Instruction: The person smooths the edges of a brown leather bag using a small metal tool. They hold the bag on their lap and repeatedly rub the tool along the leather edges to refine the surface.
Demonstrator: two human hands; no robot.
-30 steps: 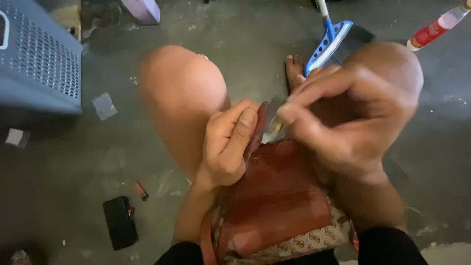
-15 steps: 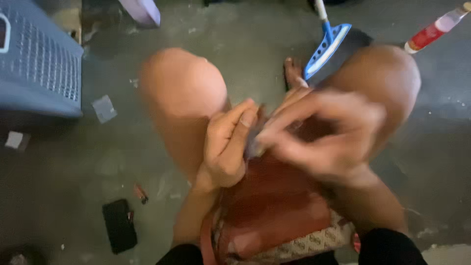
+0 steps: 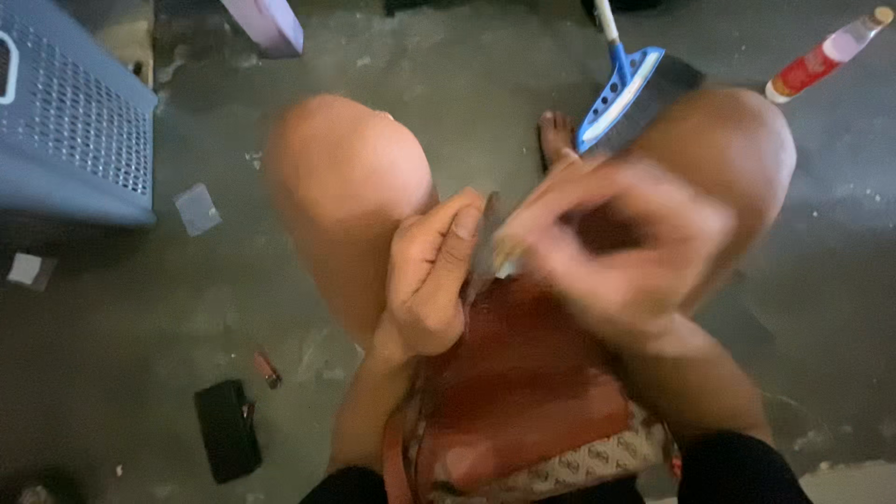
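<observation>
left hand (image 3: 431,275): clenched on the top edge of the reddish-brown leather bag (image 3: 523,392), which lies below the grip, on the lap
right hand (image 3: 625,247): just right of that grip, fingers pinching something small at the bag's edge; blurred, can't tell what
bag bottom: cut off by frame

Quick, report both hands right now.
Left hand: closed, gripping the edge of the reddish-brown bag.
Right hand: blurred, fingers pinched at the bag's edge; what it holds cannot be told.
</observation>
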